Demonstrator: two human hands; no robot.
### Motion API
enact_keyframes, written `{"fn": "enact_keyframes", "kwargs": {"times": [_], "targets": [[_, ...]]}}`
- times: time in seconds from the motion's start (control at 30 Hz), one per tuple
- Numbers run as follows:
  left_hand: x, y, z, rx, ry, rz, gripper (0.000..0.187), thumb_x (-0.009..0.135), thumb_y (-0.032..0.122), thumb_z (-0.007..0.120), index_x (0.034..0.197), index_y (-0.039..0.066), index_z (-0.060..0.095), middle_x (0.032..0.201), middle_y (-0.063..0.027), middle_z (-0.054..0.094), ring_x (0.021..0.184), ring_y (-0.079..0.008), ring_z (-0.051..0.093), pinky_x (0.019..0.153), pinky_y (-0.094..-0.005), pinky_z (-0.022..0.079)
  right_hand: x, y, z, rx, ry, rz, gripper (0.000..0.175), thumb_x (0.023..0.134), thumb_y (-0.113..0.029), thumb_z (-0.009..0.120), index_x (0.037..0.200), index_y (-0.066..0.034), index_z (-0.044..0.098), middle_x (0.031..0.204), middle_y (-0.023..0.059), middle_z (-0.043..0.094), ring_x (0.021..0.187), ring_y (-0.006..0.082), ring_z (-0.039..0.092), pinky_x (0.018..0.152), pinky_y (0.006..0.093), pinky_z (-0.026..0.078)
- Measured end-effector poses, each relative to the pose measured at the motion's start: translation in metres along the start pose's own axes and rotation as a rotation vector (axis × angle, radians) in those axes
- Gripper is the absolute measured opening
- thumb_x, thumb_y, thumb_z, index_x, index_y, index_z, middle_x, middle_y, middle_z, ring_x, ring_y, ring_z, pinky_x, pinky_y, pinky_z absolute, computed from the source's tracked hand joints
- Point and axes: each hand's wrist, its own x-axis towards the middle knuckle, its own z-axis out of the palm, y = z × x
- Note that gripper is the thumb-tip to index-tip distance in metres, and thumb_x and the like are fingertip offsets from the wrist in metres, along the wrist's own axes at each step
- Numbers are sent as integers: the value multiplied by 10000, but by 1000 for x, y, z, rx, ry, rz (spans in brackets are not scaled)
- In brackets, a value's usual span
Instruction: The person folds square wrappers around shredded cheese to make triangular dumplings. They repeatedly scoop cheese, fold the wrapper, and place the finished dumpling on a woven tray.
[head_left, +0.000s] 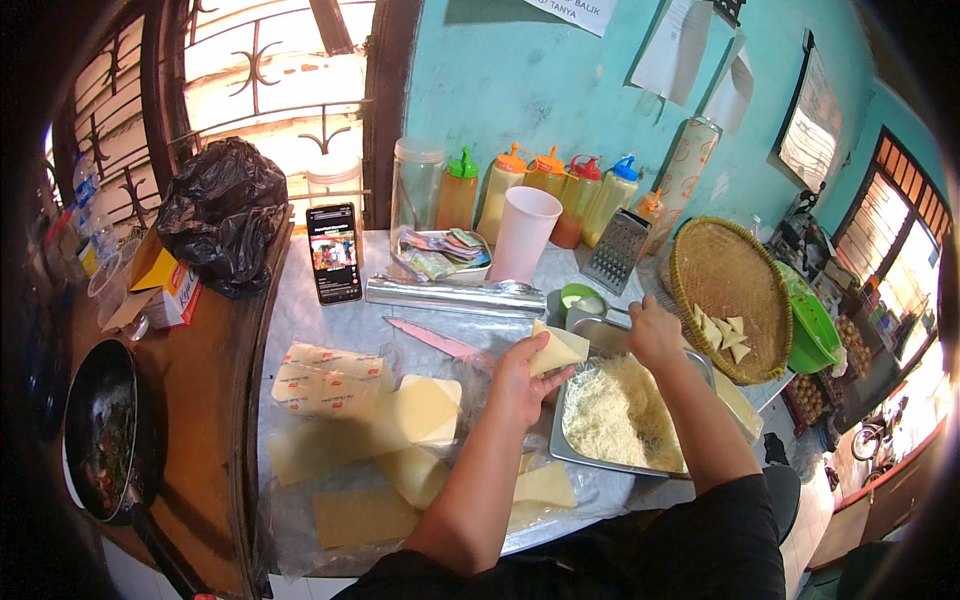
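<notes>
My left hand (523, 375) holds a pale pastry wrapper (559, 349) folded into a pocket, above the left rim of a metal tray (559, 442). Shredded, pale yellow filling (611, 420) lies heaped in that tray. My right hand (657, 334) is bunched over the tray's far side, its fingers at the handle of a spoon (616, 310). The spoon's head rests in a small green bowl (571, 294) with white contents; my fingers hide the handle's end. Flat wrapper sheets (364, 517) and a stack of pale square slices (431, 409) lie left of my forearm.
A pink-handled knife (439, 341) lies behind the sheets, near a foil-wrapped roll (457, 296). A phone (334, 255), a pink cup (525, 232), a box grater (617, 251) and sauce bottles (501, 191) stand behind. Folded triangles (724, 334) sit on a woven tray (727, 262); a pan (101, 435) is left.
</notes>
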Motion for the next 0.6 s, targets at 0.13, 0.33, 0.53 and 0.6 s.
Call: {"fn": "enact_keyframes", "kwargs": {"times": [0.13,0.33,0.53,0.6], "targets": [[2,-1,-3,-37,-39,-12,369,868,207,582,1142,-16,476,1076,-141,566,1023,-281,560,878,-431,500,-8,3,4,17,26,55,217,779,-147,530,975,-53,537,942,158,573,836,347,613,712,444,496],[6,-4,-5,-44,-54,-17,369,863,206,591,1125,-26,475,1073,-158,573,996,-294,584,849,-418,528,-16,2,10,42,40,70,191,805,-128,492,979,-53,515,929,161,596,804,365,619,699,455,494],[8,-6,-7,-31,-61,-12,350,851,198,605,1102,-20,496,1050,-151,587,983,-282,598,831,-395,538,-22,-2,16,75,8,87,195,809,-108,476,996,-62,499,905,175,599,809,371,617,716,474,482],[8,-6,-7,-15,-58,-6,344,849,196,607,1096,-20,501,1042,-150,590,976,-277,603,821,-386,542,-22,-4,17,101,7,125,191,813,-99,466,998,-61,494,917,183,603,820,377,617,723,484,476]]}}
